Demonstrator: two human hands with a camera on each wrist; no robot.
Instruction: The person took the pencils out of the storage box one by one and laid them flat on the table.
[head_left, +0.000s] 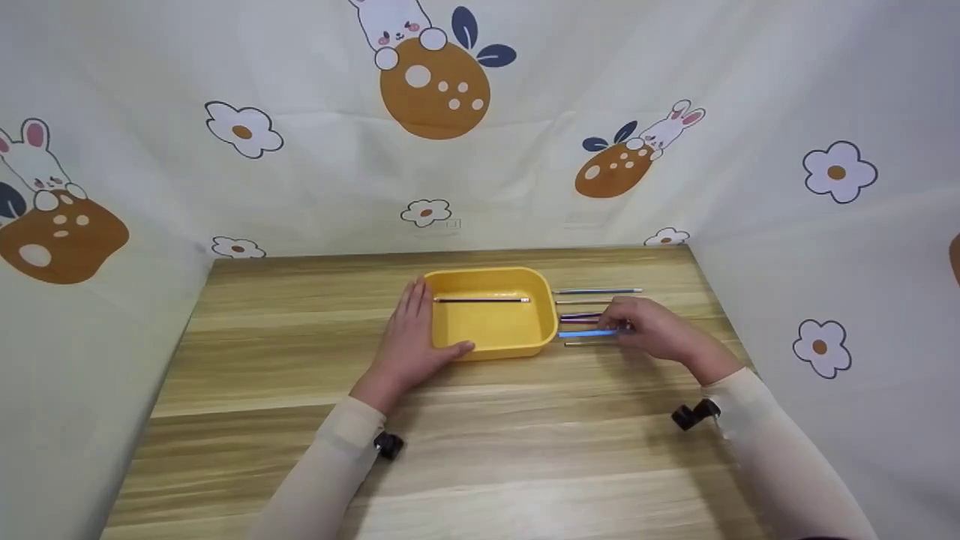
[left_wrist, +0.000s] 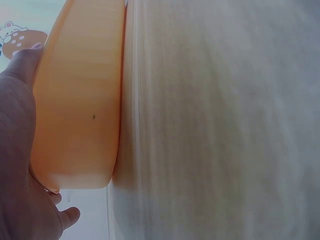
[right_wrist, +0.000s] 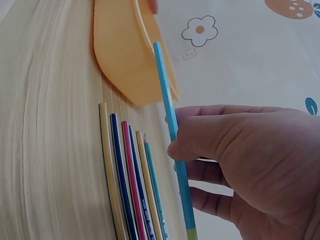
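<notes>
A yellow plastic box (head_left: 495,351) stands on the table with one dark pencil (head_left: 480,300) lying inside it. My left hand (head_left: 409,337) rests against the box's left end, its fingers extended along the side and the thumb on the front rim. To the right of the box, my right hand (head_left: 649,326) pinches a light blue pencil (right_wrist: 172,130) between thumb and fingers. In the right wrist view that pencil is raised, and its top end overlaps the box in sight. Several pencils (right_wrist: 127,175) lie side by side below it, in yellow, dark blue, pink and teal.
A wood-grain table (head_left: 480,435) carries everything. Pale cloth walls (head_left: 322,180) printed with rabbits and flowers rise at the back and both sides. A small black device (head_left: 388,445) sits at the left wrist and another black device (head_left: 694,414) at the right.
</notes>
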